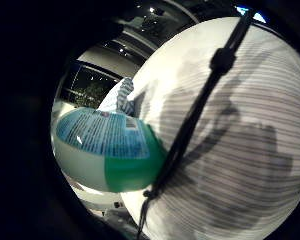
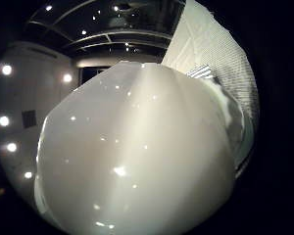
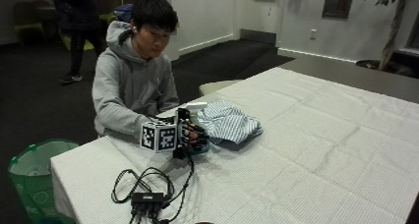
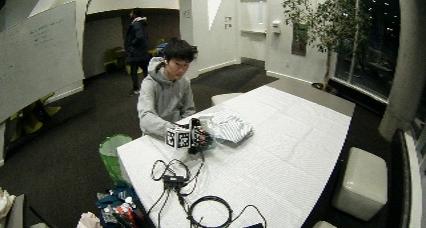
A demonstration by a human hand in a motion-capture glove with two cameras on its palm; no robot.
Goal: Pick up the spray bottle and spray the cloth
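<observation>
In the outside view my gloved right hand (image 3: 193, 135) is wrapped around the spray bottle (image 3: 197, 107), near the table's corner in front of the seated person. The bottle has a white top, a blue label and green liquid (image 1: 110, 150), and its white body (image 2: 137, 161) fills the thumb side palm view. It stands upright, and whether its base touches the table cannot be told. The striped cloth (image 3: 229, 123) lies crumpled on the white tablecloth (image 3: 314, 135) just beyond the bottle, also seen as striped cloth (image 1: 125, 95) past the bottle's label and as striped cloth (image 2: 203, 72) beside its body.
A black box with coiled cables (image 3: 147, 197) lies on the table near its front edge. A green bin (image 3: 33, 172) stands on the floor beside the table's corner. A white stool (image 3: 219, 85) sits behind the table.
</observation>
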